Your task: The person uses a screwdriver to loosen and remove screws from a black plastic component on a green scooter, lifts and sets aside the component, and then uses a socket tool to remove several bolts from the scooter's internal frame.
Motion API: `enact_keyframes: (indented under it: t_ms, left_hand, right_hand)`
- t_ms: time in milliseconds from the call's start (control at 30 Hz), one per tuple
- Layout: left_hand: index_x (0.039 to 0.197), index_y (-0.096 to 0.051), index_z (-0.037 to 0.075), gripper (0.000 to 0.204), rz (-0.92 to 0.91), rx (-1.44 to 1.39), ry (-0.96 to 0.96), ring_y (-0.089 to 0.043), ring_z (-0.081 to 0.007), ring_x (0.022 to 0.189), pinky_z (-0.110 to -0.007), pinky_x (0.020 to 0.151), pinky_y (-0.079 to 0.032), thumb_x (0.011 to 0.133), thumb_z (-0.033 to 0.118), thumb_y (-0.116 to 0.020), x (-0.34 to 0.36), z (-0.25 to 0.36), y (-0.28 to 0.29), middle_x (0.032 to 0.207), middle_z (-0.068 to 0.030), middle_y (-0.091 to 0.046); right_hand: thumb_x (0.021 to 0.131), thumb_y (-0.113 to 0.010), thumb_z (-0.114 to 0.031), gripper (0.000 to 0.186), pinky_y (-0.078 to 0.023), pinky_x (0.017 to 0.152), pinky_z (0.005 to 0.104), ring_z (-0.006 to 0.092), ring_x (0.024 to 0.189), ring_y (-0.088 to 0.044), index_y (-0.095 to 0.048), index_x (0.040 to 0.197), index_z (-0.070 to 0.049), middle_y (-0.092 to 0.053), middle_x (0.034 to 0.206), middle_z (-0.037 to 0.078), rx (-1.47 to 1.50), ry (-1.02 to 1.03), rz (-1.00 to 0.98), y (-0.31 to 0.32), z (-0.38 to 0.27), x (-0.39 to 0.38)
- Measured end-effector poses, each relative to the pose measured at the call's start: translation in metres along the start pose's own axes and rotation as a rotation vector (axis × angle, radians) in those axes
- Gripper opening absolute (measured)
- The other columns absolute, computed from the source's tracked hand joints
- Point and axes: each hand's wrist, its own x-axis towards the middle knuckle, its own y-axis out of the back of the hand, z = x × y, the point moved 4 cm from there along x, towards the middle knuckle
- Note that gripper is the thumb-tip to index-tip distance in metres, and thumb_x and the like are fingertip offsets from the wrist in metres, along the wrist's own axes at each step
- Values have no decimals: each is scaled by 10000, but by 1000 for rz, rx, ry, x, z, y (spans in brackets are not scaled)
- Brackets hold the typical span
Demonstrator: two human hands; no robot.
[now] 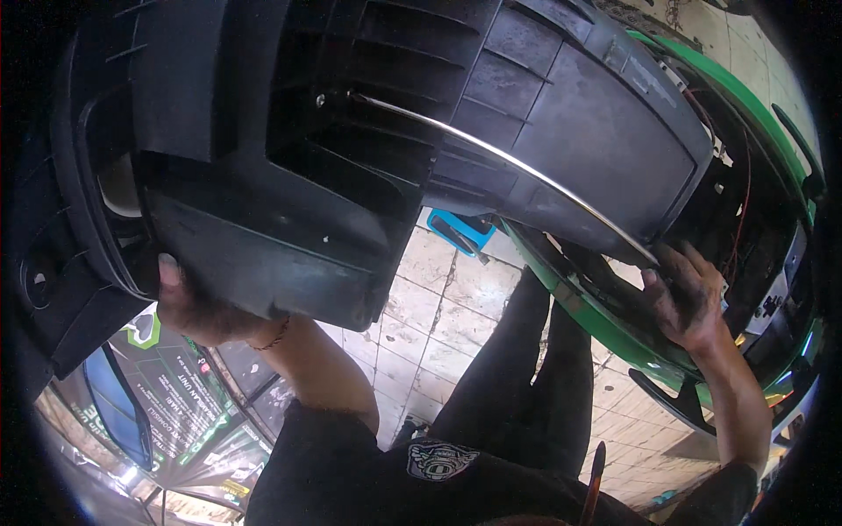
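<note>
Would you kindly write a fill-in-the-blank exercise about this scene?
The left hand grips a large moulded plastic panel coloured ____.
The right hand holds the ____, not upper, end of a thin, silvery metal rod.
The bright-blue plastic object lies on a pale tiled ____.
The curved, glossy vehicle body at the picture's right is ____.

Missing words: black; lower; floor; green.

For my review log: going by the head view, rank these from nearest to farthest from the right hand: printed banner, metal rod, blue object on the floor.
From the right hand:
1. Metal rod, its lower end right at the hand.
2. Blue object, leftward on the tiled floor.
3. Printed banner, far lower left.
</note>
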Motion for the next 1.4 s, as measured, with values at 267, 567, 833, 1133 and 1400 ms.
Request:
enact_keyframes:
  t_ms: [267, 567, 833, 1133, 1400]
  left_hand:
    - [1044, -621, -80, 170, 117, 114, 11, -734, -263, 877, -306, 783, -633, 981, 51, -533, 1, 1, 2, 986, -237, -704]
    - [1132, -580, -127, 544, -28, 428, -19, -682, -358, 1008, -418, 927, -572, 925, 376, -596, 3, -26, 45, 1086, -296, -650]
    - [1162, -585, -123, 518, 166, -5, 315, -683, -340, 987, -415, 950, -556, 880, 310, -619, -10, -16, 17, 1104, -265, -661]
    - [1203, -586, -111, 514, 178, 67, 341, -683, -321, 962, -411, 967, -542, 835, 244, -640, -12, -15, 2, 1127, -228, -670]
    - [1269, -559, -67, 503, 197, -742, 842, -681, -322, 1023, -451, 931, -565, 855, 211, -622, -9, -19, -13, 1180, -224, -658]
  right_hand:
    - [735, -771, -42, 565, -488, 599, 397, 301, 756, -618, -597, 1272, -64, -589, 923, 168, -369, 139, 141, 6, -19, -17]
    - [634, -817, -151, 650, -465, 611, 397, 280, 758, -630, -633, 1248, -42, -619, 860, 112, -205, 70, 74, 9, -10, -8]
    - [868, -650, -591, 711, -436, 487, 294, 149, 517, -594, -695, 1060, 92, -635, 618, 93, 793, -477, -504, 21, 8, 5]
    - [901, -653, -286, 355, -438, 548, 414, 288, 595, -578, -670, 899, 69, -571, 663, 169, 226, -138, -239, 24, 2, 9]
    - [969, -590, -253, 339, -469, 575, 374, 252, 607, -619, -672, 938, 74, -603, 701, 161, 270, -269, 63, 33, 7, 19]
